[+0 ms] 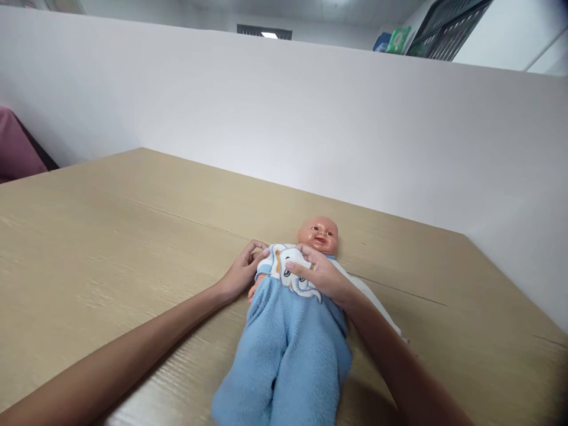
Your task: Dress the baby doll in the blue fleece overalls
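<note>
A baby doll (pixel 318 232) lies on its back on the table, head at the far end. It wears a romper (pixel 288 331) with fuzzy blue legs and a white top bearing an elephant face. My left hand (pixel 244 269) is at the shoulder on the left, thumb and fingers closed on the edge of the white top. Across the chest lies my right hand (pixel 322 272), its thumb and fingers pinching the cloth near the collar. A bare doll arm (pixel 255 288) shows beside my left hand. The white sleeve (pixel 370 296) on the right stretches out past my right wrist.
The wooden table (pixel 133 236) has seams running across it. Behind it stands a white partition (pixel 284 118). Pink cloth (pixel 20 145) shows at the far left. Above the partition, a green package (pixel 398 40) and a barred window (pixel 448 29) are visible.
</note>
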The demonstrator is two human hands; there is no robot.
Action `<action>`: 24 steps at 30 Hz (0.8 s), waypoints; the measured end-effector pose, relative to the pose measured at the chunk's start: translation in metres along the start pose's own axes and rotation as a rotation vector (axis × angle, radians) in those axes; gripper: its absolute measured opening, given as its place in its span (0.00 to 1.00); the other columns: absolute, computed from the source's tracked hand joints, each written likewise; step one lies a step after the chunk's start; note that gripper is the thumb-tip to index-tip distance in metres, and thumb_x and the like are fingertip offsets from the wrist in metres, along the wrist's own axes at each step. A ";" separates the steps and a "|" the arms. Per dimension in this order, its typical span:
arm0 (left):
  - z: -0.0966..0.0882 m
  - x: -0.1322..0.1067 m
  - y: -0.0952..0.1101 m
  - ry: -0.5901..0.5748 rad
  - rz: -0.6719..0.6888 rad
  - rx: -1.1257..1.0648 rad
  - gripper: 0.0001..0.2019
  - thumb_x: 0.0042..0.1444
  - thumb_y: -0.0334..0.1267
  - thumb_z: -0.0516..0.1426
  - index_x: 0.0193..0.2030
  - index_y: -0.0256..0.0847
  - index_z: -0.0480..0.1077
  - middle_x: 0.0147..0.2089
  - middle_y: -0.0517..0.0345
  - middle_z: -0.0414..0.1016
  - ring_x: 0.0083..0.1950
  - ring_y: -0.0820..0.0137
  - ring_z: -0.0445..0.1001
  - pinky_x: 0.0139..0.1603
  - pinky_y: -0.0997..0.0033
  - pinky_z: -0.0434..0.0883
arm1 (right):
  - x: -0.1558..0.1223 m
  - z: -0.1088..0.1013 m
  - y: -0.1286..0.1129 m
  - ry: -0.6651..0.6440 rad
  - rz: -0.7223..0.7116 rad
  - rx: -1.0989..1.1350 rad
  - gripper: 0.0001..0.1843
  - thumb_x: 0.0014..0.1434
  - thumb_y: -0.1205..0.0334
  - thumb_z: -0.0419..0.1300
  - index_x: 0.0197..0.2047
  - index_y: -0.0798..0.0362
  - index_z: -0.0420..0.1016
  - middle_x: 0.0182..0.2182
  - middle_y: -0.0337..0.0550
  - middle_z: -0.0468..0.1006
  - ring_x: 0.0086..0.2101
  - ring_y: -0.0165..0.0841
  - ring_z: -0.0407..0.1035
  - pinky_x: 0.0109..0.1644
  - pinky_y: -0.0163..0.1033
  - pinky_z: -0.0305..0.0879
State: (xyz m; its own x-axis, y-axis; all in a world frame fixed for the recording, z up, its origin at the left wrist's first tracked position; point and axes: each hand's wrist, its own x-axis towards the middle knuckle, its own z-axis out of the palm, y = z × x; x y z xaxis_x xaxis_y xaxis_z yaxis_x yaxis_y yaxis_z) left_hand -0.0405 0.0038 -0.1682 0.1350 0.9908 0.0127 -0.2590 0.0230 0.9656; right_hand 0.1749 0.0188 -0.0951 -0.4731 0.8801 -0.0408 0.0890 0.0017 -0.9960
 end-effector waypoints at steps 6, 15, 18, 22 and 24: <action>-0.010 -0.024 0.021 -0.053 -0.015 0.169 0.21 0.65 0.61 0.64 0.43 0.42 0.76 0.44 0.55 0.76 0.47 0.63 0.71 0.49 0.68 0.70 | -0.001 -0.010 0.014 0.013 0.034 0.212 0.25 0.50 0.49 0.79 0.40 0.50 0.71 0.31 0.32 0.78 0.30 0.30 0.71 0.36 0.33 0.68; -0.003 0.000 -0.008 0.034 -0.042 -0.050 0.28 0.53 0.64 0.71 0.44 0.44 0.69 0.39 0.62 0.75 0.39 0.70 0.71 0.41 0.73 0.70 | -0.004 -0.012 0.016 -0.090 -0.077 0.116 0.22 0.57 0.48 0.76 0.41 0.50 0.70 0.33 0.33 0.77 0.35 0.31 0.71 0.39 0.33 0.68; -0.004 0.004 -0.013 0.030 -0.046 -0.104 0.28 0.51 0.60 0.73 0.45 0.45 0.69 0.40 0.62 0.77 0.39 0.70 0.74 0.41 0.74 0.72 | -0.001 -0.016 0.022 -0.120 -0.088 0.109 0.26 0.54 0.47 0.78 0.41 0.50 0.69 0.33 0.33 0.75 0.34 0.30 0.71 0.38 0.33 0.67; -0.004 0.004 -0.011 0.025 -0.100 -0.158 0.26 0.47 0.54 0.76 0.44 0.44 0.73 0.41 0.59 0.80 0.42 0.68 0.79 0.45 0.73 0.76 | 0.004 -0.022 0.030 -0.152 -0.078 0.168 0.27 0.53 0.48 0.79 0.41 0.49 0.68 0.33 0.32 0.74 0.33 0.29 0.69 0.36 0.32 0.66; -0.004 0.004 -0.009 0.000 -0.129 -0.164 0.24 0.47 0.53 0.75 0.42 0.42 0.75 0.42 0.55 0.82 0.43 0.65 0.80 0.45 0.71 0.78 | 0.004 -0.023 0.031 -0.153 -0.072 0.187 0.27 0.53 0.47 0.79 0.41 0.49 0.67 0.32 0.32 0.73 0.32 0.29 0.69 0.36 0.32 0.66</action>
State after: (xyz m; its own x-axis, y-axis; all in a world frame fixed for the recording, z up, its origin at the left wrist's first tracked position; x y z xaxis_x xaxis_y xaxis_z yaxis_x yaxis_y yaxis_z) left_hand -0.0416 0.0081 -0.1777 0.1777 0.9781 -0.1083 -0.3922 0.1714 0.9038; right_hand 0.1960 0.0332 -0.1243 -0.6010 0.7985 0.0337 -0.1064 -0.0382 -0.9936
